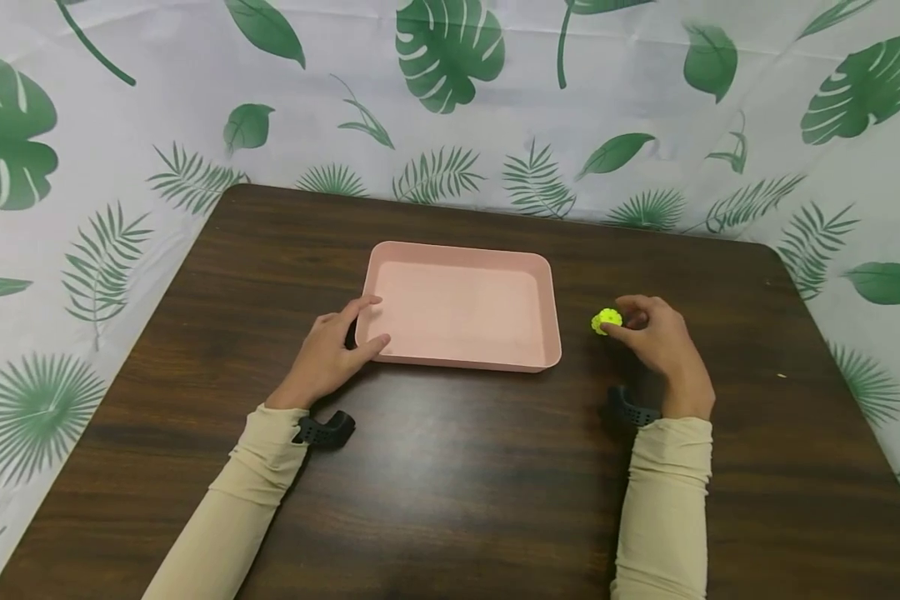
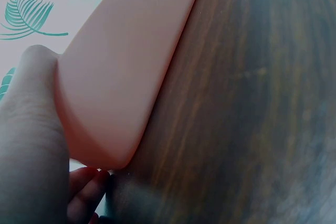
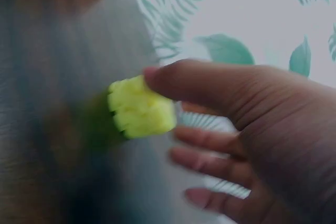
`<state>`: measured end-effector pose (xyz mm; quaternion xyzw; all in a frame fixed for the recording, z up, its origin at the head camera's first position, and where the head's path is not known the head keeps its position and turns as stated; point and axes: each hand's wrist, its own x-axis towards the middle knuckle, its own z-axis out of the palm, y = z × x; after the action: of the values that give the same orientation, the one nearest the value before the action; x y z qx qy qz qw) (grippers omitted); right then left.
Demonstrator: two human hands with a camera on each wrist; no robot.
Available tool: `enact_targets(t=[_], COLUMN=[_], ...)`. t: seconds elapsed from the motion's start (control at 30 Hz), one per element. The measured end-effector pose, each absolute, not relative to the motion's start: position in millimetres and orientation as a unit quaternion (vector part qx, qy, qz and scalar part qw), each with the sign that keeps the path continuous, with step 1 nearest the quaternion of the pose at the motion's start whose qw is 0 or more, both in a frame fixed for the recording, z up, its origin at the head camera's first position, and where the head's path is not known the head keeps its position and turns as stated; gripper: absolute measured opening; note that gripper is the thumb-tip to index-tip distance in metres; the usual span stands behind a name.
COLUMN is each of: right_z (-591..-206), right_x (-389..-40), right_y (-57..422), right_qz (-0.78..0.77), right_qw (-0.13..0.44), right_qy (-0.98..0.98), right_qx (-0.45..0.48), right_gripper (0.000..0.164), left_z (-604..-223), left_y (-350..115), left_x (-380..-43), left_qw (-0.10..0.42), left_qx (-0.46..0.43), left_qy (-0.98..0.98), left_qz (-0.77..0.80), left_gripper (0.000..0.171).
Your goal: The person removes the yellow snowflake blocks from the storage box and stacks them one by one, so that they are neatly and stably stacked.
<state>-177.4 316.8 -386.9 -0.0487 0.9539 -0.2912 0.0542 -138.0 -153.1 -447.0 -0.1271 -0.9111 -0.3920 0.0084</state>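
A shallow pink rectangular tray lies on the dark wooden table. My left hand grips its near left corner, thumb over the rim and the other fingers along the left outer wall. In the left wrist view the tray's side wall fills the middle, with fingertips low at its corner. To the right of the tray, my right hand pinches a small bright yellow knobbly piece between thumb and fingers. The right wrist view shows this yellow piece blurred, its edge notched, the thumb on top.
The brown wood-grain table stretches around the tray on all sides. Behind it hangs a white cloth printed with green leaves. A black wrist mount sits on the left wrist and another mount on the right.
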Motion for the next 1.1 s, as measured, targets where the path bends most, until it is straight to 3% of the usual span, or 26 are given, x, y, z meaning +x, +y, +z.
enact_targets(t=[0.17, 0.37, 1.1], right_z=[-387, -388, -380], right_x=[-185, -195, -214], right_y=[321, 315, 305], right_qz=[-0.255, -0.206, -0.177], right_qw=[0.124, 0.163, 0.157], right_qy=[0.955, 0.958, 0.963], right_qx=[-0.088, -0.116, -0.126], right_gripper=[0.059, 0.053, 0.033], left_z=[-448, -447, -446], left_y=[-151, -153, -152], left_x=[-136, -133, -135], left_qw=[0.006, 0.006, 0.013], left_qx=[-0.141, -0.137, -0.119], left_qy=[-0.909, -0.908, -0.913], left_qz=[-0.392, -0.395, -0.391], left_gripper=[0.064, 0.062, 0.062])
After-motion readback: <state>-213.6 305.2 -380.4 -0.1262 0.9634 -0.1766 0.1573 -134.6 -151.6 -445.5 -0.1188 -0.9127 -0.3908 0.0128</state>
